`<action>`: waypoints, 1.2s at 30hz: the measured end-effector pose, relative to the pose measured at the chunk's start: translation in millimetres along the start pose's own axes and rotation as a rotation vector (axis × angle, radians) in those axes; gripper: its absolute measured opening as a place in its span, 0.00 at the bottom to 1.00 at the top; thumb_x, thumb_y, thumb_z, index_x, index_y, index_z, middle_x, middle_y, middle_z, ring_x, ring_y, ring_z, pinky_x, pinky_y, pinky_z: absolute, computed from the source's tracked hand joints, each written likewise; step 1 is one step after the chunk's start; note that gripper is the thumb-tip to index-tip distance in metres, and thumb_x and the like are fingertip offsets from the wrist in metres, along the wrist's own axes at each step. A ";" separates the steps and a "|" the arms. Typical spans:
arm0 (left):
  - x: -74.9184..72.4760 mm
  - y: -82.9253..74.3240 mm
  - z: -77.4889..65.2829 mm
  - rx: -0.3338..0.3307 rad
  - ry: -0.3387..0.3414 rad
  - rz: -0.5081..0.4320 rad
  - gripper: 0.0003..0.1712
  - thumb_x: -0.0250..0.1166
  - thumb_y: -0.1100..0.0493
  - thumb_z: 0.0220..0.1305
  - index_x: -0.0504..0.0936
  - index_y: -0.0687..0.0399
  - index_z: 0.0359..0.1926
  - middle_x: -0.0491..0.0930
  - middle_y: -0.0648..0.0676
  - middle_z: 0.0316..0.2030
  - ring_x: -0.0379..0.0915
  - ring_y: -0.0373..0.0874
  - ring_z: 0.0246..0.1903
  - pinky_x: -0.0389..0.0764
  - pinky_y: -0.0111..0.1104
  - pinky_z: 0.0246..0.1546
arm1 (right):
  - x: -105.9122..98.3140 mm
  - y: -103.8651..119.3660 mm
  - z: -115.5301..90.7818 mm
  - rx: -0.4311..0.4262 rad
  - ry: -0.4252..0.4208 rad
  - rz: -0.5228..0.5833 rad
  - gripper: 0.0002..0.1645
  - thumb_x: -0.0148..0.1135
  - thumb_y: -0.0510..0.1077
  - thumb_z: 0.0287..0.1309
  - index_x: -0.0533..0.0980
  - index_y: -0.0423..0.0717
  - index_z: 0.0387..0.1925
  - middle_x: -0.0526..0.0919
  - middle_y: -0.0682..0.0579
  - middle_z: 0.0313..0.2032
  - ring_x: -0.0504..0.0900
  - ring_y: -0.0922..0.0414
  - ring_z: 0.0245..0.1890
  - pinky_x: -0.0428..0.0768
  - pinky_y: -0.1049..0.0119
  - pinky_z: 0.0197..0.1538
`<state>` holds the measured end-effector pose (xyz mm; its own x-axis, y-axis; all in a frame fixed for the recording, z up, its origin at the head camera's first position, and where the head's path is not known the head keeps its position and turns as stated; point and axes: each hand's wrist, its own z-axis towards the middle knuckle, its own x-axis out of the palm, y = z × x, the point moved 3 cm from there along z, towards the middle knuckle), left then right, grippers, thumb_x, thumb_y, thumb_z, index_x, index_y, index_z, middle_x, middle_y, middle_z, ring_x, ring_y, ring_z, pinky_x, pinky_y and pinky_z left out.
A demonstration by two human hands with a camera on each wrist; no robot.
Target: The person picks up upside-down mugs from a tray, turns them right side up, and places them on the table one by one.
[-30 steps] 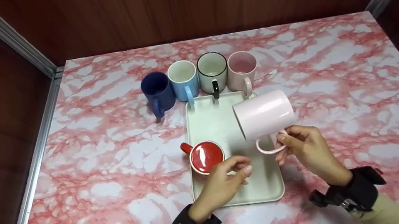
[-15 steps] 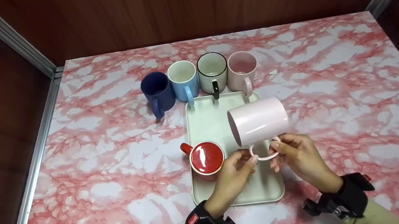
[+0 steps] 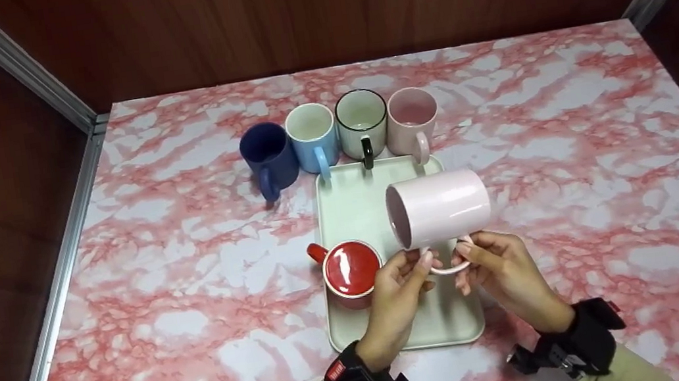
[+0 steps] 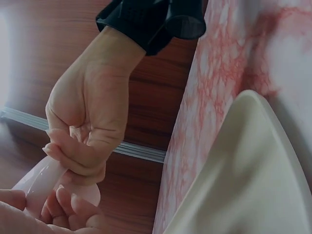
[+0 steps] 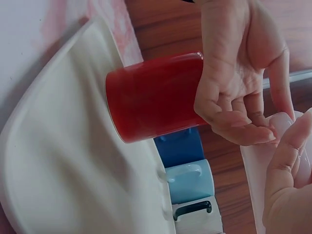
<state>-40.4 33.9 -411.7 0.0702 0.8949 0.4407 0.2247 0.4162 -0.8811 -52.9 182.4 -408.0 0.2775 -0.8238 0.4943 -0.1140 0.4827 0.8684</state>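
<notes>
A pale pink mug is held on its side above the cream tray, its mouth facing left and its handle toward me. My right hand pinches the right end of that handle between thumb and fingers. At the handle's left end, my left hand grips with thumb and curled fingers. Just left of the left hand, a red mug stands upright on the tray, its handle pointing up and left. In the right wrist view the red mug is partly behind the left hand.
Behind the tray stand a dark blue mug, a light blue mug, a white mug with black rim and handle, and another pink mug, all in a row. The marbled table is bordered by brown wood panels.
My left hand has moved right and up from beside the red mug and taken hold of the pink mug's handle. My right hand has shifted left and slightly down with the mug.
</notes>
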 end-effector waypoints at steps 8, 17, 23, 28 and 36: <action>2.9 0.6 -1.5 -0.016 -0.024 -0.049 0.12 0.55 0.67 0.63 0.72 0.77 0.43 0.76 0.53 0.31 0.70 0.38 0.31 0.71 0.27 0.31 | 1.0 -3.2 -0.6 0.002 0.036 0.064 0.13 0.41 0.27 0.64 0.74 0.32 0.32 0.79 0.45 0.27 0.79 0.57 0.19 0.77 0.68 0.23; 4.6 2.5 -2.6 -0.068 -0.046 -0.166 0.11 0.54 0.69 0.63 0.73 0.77 0.42 0.76 0.54 0.30 0.71 0.39 0.30 0.73 0.26 0.31 | -1.7 -11.5 -0.4 -0.015 0.050 0.088 0.14 0.41 0.26 0.63 0.74 0.30 0.32 0.80 0.44 0.27 0.79 0.57 0.19 0.78 0.68 0.22; 7.2 2.1 -3.7 -0.080 -0.053 -0.239 0.12 0.53 0.71 0.63 0.72 0.81 0.43 0.75 0.56 0.30 0.72 0.40 0.30 0.75 0.26 0.32 | -4.6 -12.9 -1.1 -0.013 0.047 0.050 0.12 0.43 0.27 0.63 0.75 0.29 0.33 0.81 0.43 0.28 0.79 0.57 0.19 0.77 0.69 0.21; 11.8 1.1 -3.8 -0.065 -0.035 -0.272 0.10 0.52 0.73 0.63 0.71 0.82 0.41 0.74 0.55 0.28 0.71 0.39 0.28 0.74 0.26 0.31 | -8.5 -15.9 -0.9 0.039 0.028 -0.032 0.12 0.46 0.30 0.63 0.77 0.34 0.32 0.81 0.46 0.27 0.79 0.58 0.19 0.78 0.69 0.23; 16.9 3.7 1.0 -0.052 -0.025 -0.296 0.09 0.52 0.74 0.62 0.71 0.84 0.38 0.74 0.54 0.25 0.69 0.39 0.25 0.71 0.24 0.26 | -14.3 -19.8 0.5 0.092 0.062 -0.165 0.13 0.47 0.31 0.64 0.79 0.39 0.34 0.81 0.48 0.26 0.80 0.58 0.22 0.78 0.69 0.25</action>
<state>-39.4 50.7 -407.7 -0.0295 0.7398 0.6722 0.2810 0.6515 -0.7047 -55.2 184.5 -432.3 0.3576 -0.8680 0.3445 -0.1482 0.3114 0.9386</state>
